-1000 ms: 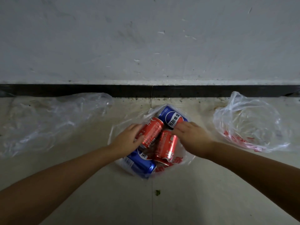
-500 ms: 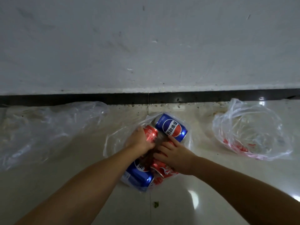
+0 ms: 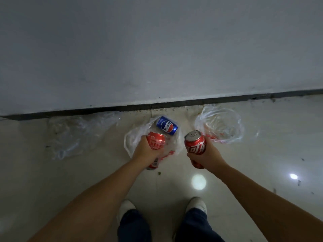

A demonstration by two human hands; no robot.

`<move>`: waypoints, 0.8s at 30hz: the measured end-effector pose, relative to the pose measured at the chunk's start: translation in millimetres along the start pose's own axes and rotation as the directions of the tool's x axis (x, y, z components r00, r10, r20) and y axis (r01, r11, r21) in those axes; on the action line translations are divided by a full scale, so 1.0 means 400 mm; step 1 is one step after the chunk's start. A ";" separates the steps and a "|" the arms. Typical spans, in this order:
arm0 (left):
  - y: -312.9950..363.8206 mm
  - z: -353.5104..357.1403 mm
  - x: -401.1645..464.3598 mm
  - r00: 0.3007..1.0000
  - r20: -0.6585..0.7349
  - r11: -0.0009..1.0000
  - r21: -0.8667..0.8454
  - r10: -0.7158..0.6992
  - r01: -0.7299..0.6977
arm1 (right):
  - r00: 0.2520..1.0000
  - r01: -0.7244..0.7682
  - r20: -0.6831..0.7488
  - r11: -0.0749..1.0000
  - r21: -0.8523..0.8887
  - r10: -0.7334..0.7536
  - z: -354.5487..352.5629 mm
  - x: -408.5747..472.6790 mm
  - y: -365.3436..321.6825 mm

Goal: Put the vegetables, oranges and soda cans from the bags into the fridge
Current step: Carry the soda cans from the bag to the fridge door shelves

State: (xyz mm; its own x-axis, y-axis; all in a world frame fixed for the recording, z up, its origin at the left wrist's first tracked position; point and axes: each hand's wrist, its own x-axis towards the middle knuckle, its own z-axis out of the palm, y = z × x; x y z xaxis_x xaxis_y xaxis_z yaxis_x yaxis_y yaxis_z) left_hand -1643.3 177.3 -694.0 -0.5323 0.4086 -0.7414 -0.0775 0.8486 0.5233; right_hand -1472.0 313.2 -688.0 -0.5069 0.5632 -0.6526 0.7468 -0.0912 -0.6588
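Two red cans up | left hand (image 3: 146,151) wrapped round one (image 3: 156,142), right hand (image 3: 207,155) round the other (image 3: 195,144) | blue can (image 3: 167,126) left lying in bag (image 3: 134,138) on floor, just beyond left fingers, long axis slanting far-left to near-right | fridge not visible

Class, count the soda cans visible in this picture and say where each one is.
3: a red can in the left hand, a red can in the right hand, a blue can on the middle bag. Others may be hidden.
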 end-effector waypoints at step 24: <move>0.497 0.048 -1.231 0.577 0.629 0.650 0.146 0.521 -0.746 | 0.669 0.167 -0.632 0.750 0.640 0.391 -0.218 -1.424 -0.154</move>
State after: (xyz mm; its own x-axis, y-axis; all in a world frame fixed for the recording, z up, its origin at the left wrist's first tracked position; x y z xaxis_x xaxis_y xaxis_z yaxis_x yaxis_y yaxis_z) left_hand -1380.4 151.3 -232.7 0.1825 0.8893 -0.4193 0.4699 0.2957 0.8317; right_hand -1191.9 69.5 -243.2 0.2251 0.8602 -0.4575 0.1995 -0.5003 -0.8425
